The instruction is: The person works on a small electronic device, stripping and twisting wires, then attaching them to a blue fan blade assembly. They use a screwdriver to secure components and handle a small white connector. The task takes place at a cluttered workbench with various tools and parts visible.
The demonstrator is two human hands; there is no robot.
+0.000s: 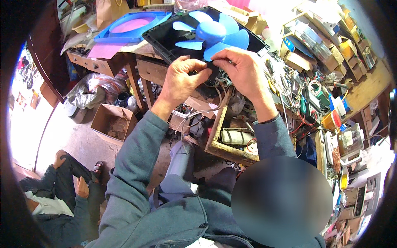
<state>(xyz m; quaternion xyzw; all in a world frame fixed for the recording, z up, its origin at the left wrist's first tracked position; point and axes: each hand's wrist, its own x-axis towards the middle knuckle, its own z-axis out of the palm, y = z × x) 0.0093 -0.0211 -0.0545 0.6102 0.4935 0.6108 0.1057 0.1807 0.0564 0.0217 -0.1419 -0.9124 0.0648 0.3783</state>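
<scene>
one head-worn fisheye view looks steeply down, close over the cluttered workbench (364,89), edges bending.

The fan (206,35) sits tilted on the cluttered tabletop (364,91), a flat black square frame with bright blue blades spread round a rounded blue hub, face up. Its near edge rests under both hands, left hand (182,78) and right hand (242,70), where thin wires (215,89) trail down from the frame.
</scene>
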